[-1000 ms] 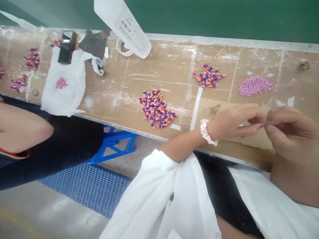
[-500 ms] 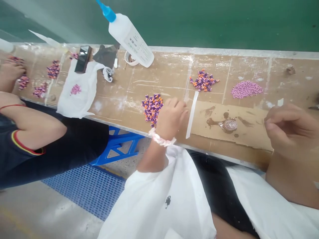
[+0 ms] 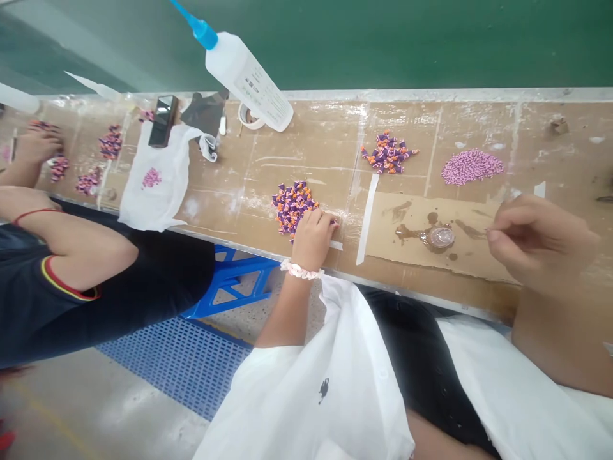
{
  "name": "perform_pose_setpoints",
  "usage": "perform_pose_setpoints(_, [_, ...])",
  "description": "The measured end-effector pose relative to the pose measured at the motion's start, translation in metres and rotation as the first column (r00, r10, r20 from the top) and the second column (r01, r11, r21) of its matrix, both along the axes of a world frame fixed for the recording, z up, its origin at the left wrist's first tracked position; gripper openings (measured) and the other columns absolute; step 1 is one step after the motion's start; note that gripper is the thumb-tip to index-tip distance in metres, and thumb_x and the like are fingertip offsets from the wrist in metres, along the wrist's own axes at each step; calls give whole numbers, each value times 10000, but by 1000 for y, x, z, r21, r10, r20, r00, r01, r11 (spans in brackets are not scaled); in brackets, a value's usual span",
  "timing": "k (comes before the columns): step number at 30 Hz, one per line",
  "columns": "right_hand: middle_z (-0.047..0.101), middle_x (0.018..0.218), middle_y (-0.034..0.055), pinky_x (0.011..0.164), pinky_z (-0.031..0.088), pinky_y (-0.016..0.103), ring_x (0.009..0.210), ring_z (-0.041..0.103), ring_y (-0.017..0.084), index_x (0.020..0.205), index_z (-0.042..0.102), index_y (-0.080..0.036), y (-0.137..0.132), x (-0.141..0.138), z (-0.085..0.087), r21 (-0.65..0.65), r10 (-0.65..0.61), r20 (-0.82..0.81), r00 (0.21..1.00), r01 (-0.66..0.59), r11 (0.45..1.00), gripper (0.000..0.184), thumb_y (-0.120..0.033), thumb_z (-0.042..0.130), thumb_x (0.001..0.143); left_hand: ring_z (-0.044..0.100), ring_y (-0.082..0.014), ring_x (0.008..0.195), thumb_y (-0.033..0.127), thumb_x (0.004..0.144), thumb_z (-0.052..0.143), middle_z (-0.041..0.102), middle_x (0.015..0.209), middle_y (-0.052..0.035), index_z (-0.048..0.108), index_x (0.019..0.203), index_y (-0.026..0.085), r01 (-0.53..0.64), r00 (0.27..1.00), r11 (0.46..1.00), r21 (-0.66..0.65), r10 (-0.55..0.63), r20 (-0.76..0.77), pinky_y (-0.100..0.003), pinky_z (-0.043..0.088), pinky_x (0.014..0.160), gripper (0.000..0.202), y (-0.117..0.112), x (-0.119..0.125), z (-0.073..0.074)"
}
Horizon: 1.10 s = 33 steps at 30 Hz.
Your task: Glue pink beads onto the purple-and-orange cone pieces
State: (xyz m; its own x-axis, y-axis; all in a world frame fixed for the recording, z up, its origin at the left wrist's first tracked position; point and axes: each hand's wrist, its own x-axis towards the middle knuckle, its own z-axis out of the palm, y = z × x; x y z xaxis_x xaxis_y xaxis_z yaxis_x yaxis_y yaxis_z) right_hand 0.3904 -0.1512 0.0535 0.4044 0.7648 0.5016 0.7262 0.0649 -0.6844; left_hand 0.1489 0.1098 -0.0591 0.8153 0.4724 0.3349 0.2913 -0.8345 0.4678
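Note:
My left hand (image 3: 312, 237), a pale scrunchie on its wrist, is closed at the right edge of a pile of small purple-and-orange pieces (image 3: 290, 203). A small purplish piece shows at its fingertips. My right hand (image 3: 539, 239) is pinched above the right end of a brown cardboard sheet (image 3: 383, 246); whatever lies between thumb and finger is too small to name. On that sheet, a small clear dish (image 3: 441, 237) sits among wet brown stains. Behind it are a second purple-and-orange pile (image 3: 389, 154) and a heap of tiny pink pieces (image 3: 472, 167).
A white bottle with a blue nozzle (image 3: 249, 80) stands by a tape roll (image 3: 249, 116). Further left are a phone (image 3: 163, 121) and a white cloth (image 3: 153, 172) bearing pink bits. A co-worker's arm (image 3: 81, 236) reaches over the table at left. A blue stool (image 3: 239, 275) is below.
My left hand has moved down and left to the pile's edge, uncovering a short white strip on the table. My right hand has shifted slightly left, toward the clear dish, still pinched.

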Motion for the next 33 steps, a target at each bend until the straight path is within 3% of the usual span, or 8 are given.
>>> perform_pose_setpoints(8, [467,616,-42,423,305,230,500,406,74,753,535,-212,2,6,-15,-4,12,139,990,-12,1000,230,-12,646,737,473,-226,909,414,1012,339,542,950,-90,561,901,230,-94,994,995,-19,95,60,-417,396,843,309,-22,23,29])
perform_pose_setpoints(12, [490,662,-27,479,358,233,548,425,100,797,520,-216,2,11,-22,-110,71,421,904,-26,994,193,-54,624,786,576,-134,764,450,1025,321,623,841,-37,570,1008,208,68,979,948,-311,-3,204,-303,463,761,348,-47,68,68])
perform_pose_setpoints(15, [484,670,-20,514,378,247,576,436,123,778,496,-220,1,13,-24,-234,138,471,871,-28,972,168,-97,596,836,611,-95,730,477,990,433,651,842,-17,602,1027,205,273,949,801,-533,-132,287,-239,459,682,322,-70,112,91])
perform_pose_setpoints(17, [473,672,-20,523,373,252,582,438,126,748,470,-219,0,14,-24,-300,196,416,888,-70,951,187,-131,592,861,622,-83,761,434,959,519,666,917,-31,627,1011,187,419,900,625,-659,-190,392,-218,474,669,275,-84,137,94])
perform_pose_setpoints(20, [477,685,-15,540,381,256,600,459,131,715,440,-218,-2,14,-24,-362,254,314,915,-132,923,223,-173,588,876,574,-51,697,295,877,656,660,909,-12,644,966,163,515,857,320,-795,-199,475,-197,491,647,159,-97,159,83])
perform_pose_setpoints(23, [483,696,-12,548,373,259,612,461,134,732,452,-219,-2,13,-23,-405,272,288,918,-141,904,200,-174,585,874,511,-24,604,261,859,679,624,847,10,607,923,156,454,889,149,-879,-148,434,-184,462,564,142,-99,162,66])
perform_pose_setpoints(29, [447,689,-20,555,340,271,572,406,123,736,439,-217,-1,7,-19,-484,287,342,895,-94,870,201,-138,554,880,473,-12,574,322,974,523,550,809,24,489,911,182,357,934,217,-909,-64,352,-171,421,520,158,-92,157,62])
perform_pose_setpoints(33, [445,700,-15,558,333,275,575,397,130,740,442,-219,1,6,-20,-490,292,353,889,-90,867,192,-124,555,863,442,-19,553,359,999,468,513,785,25,477,945,190,335,942,192,-923,-53,331,-168,367,477,178,-94,158,62])
